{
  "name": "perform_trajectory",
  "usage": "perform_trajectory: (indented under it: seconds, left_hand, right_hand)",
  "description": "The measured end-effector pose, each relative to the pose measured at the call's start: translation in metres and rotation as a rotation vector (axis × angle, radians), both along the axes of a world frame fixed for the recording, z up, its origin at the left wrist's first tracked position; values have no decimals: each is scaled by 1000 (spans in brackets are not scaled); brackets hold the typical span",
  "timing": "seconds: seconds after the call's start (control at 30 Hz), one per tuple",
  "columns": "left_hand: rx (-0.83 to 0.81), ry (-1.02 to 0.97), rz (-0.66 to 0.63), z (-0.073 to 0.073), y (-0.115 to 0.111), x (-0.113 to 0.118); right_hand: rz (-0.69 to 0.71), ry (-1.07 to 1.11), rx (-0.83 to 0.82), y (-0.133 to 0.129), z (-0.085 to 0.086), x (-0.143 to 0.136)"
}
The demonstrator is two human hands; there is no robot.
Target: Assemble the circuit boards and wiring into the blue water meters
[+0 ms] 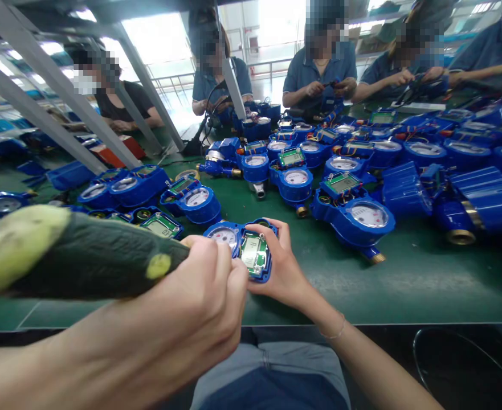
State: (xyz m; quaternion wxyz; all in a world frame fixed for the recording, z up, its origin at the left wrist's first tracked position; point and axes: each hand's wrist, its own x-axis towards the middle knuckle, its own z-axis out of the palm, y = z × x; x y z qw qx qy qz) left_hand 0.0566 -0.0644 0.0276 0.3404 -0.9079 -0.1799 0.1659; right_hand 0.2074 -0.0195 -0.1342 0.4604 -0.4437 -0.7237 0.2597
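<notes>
Left hand (210, 299) is gripping a green tool (105, 259), curled tightly round its front end (tip is hiding behind the fist, can't tell if it's touching). Right hand (285, 267) is clasping a blue meter (221, 234) by its open display housing (269, 270), just in from the tabletop's (430, 296) front edge, near its middle. For clean work, the right hand should be keeping the housing steady, the left guiding the tool straight, probably pressing lightly and sparing the screen (252, 250).

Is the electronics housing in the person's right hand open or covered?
Open: the green circuit board and its display show inside the blue housing, with no lid over them.
</notes>
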Motion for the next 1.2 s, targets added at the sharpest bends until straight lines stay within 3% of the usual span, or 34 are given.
perform_trajectory:
  seconds: [0.1, 0.3, 0.43, 0.7, 0.93, 1.1, 1.2]
  left_hand:
    - [137, 207, -92, 0, 1, 5]
    - [167, -2, 7, -30, -5, -21]
    - [172, -73, 91, -39, -8, -30]
    - [140, -77, 141, -35, -7, -31]
    - [87, -201, 176, -41, 2, -38]
    - [-39, -156, 134, -28, 24, -26]
    - [-21, -95, 129, -23, 26, -20]
  right_hand:
    - [6, -20, 22, -1, 0, -1]
    - [-7, 9, 15, 3, -1, -2]
    - [-24, 43, -4, 6, -1, -3]
    - [-55, 102, -13, 8, -1, -5]
    - [-58, 99, 1, 8, -4, -4]
    - [9, 43, -11, 10, -2, 1]
    - [5, 41, -19, 12, -1, 2]
